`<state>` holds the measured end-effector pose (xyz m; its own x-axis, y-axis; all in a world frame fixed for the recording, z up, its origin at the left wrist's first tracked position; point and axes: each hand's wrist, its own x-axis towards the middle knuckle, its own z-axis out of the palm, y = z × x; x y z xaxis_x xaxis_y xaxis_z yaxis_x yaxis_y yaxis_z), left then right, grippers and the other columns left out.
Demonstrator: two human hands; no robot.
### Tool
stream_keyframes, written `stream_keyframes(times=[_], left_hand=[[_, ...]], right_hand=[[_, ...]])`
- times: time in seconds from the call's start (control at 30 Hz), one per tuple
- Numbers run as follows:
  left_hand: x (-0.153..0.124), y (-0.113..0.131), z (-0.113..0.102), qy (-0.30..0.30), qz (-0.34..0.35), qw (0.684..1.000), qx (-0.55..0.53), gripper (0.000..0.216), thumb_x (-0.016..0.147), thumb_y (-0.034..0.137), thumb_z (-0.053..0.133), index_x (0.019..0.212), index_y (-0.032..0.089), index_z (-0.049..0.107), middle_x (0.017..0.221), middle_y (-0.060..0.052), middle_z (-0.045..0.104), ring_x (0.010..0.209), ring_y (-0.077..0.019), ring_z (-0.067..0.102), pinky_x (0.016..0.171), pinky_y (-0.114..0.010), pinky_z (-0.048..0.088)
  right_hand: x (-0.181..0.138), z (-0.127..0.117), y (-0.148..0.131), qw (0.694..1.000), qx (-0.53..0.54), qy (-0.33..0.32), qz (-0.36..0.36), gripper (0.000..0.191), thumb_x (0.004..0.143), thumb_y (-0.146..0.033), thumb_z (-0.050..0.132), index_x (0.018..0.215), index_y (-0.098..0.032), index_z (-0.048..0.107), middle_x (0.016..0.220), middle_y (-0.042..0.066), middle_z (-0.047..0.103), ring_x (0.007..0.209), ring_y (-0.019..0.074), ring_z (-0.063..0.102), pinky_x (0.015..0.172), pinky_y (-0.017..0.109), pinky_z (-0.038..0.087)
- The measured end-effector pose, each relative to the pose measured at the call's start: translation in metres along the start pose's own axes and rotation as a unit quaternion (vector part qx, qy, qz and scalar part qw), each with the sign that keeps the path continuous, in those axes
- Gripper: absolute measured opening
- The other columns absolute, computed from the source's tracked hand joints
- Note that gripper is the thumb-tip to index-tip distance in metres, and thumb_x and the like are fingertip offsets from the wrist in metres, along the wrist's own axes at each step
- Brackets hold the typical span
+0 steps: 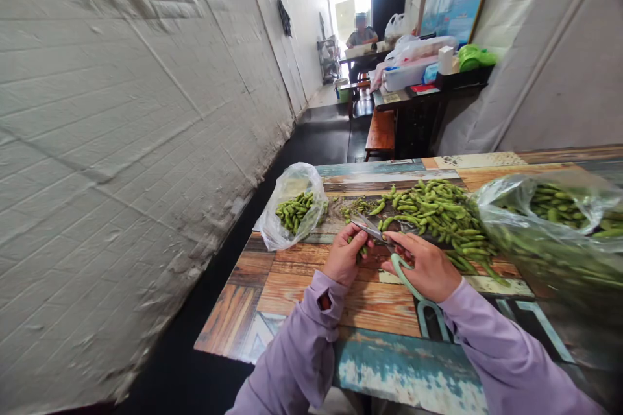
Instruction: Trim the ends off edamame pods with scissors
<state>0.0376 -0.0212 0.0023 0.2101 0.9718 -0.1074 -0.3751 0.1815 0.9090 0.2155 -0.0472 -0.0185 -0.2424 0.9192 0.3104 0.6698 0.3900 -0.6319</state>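
Over the multicoloured patchwork-wood table [384, 318], the L hand [343, 258] is pinching slim green bean pods [363, 251] btwn thumb & fingers, while the R hand [428, 266] is gripping metal scissors w/ pale-green handles [401, 270], blades lying close to the L fingertips. Just beyond, more pods are lying in a loose heap [440, 211]. Pods are prob. feeling light, firm but bendy, poss. a bit slick, so they're calling for a soft mid-pod pinch, fingertips clear of the metal.
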Motion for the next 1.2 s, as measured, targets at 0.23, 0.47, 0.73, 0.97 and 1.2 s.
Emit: stream_keyframes(times=[0.23,0.47,0.73,0.97,1.2], left_hand=[[-0.001,0.000,0.001,0.003,-0.007,1.000,0.004,0.035,0.064,0.041,0.075,0.079,0.016,0.056,0.061,0.002,0.055,0.053,-0.0064,0.047,0.041,-0.014,0.030],[-0.001,-0.001,0.001,-0.005,-0.025,1.000,-0.014,0.036,0.064,0.042,0.075,0.077,0.016,0.053,0.059,0.003,0.054,0.048,-0.0046,0.043,0.039,-0.014,0.028],[0.002,0.000,-0.004,-0.049,-0.058,0.993,-0.091,0.034,0.066,0.038,0.074,0.079,0.014,0.053,0.063,0.002,0.055,0.041,-0.0022,0.038,0.036,-0.015,0.026],[-0.003,0.010,-0.020,0.017,-0.068,0.984,-0.165,0.031,0.067,0.036,0.070,0.084,0.017,0.052,0.071,0.000,0.060,0.047,-0.0055,0.047,0.037,-0.014,0.026],[0.021,0.081,-0.069,0.184,0.067,0.980,-0.040,0.023,0.065,0.025,0.064,0.084,0.018,0.053,0.066,0.003,0.055,0.050,-0.0069,0.049,0.042,-0.017,0.030]], right_hand=[[-0.001,0.000,0.001,1.000,-0.024,0.005,-0.018,0.052,0.077,-0.046,0.062,0.123,-0.025,0.053,0.090,0.004,0.061,0.076,0.0175,0.060,0.071,0.030,0.050],[0.000,0.001,0.006,0.999,-0.027,0.003,-0.036,0.049,0.079,-0.046,0.059,0.122,-0.022,0.055,0.087,0.004,0.065,0.072,0.0170,0.061,0.071,0.030,0.052],[0.001,0.004,0.009,0.999,0.007,0.039,-0.014,0.042,0.079,-0.040,0.060,0.117,-0.022,0.062,0.108,0.006,0.069,0.097,0.0229,0.066,0.085,0.034,0.053],[0.003,-0.002,0.014,0.992,0.044,0.081,0.086,0.047,0.077,-0.045,0.059,0.116,-0.019,0.063,0.113,0.008,0.068,0.102,0.0247,0.065,0.089,0.036,0.052],[0.004,-0.002,0.015,0.989,0.066,0.100,0.082,0.043,0.076,-0.041,0.060,0.116,-0.023,0.063,0.112,0.006,0.068,0.101,0.0238,0.065,0.089,0.037,0.052]])
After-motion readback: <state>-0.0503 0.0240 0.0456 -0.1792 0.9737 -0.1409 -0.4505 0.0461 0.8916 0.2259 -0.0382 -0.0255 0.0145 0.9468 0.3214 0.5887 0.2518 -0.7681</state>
